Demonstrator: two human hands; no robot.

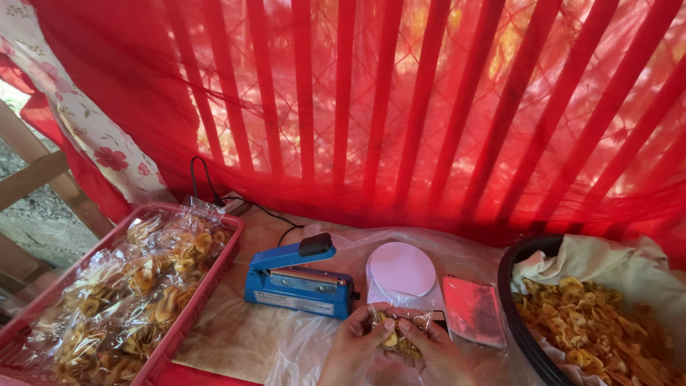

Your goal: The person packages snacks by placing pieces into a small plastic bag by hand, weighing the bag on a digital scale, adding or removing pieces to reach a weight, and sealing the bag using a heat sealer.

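At the bottom centre of the frame, the left hand [355, 339] and right hand [434, 352] pinch a clear bag of chips [399, 330] before the white scale [402, 271]; gripping evenly near the bag's mouth would likely keep the chips from spilling.

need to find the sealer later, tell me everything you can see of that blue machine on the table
The blue metal-looking heat sealer sits on clear plastic sheeting, between the red plastic crate and the white round-topped scale. Its black-knobbed arm is raised, jaw open. A pale label runs along its front. Nothing touches it.
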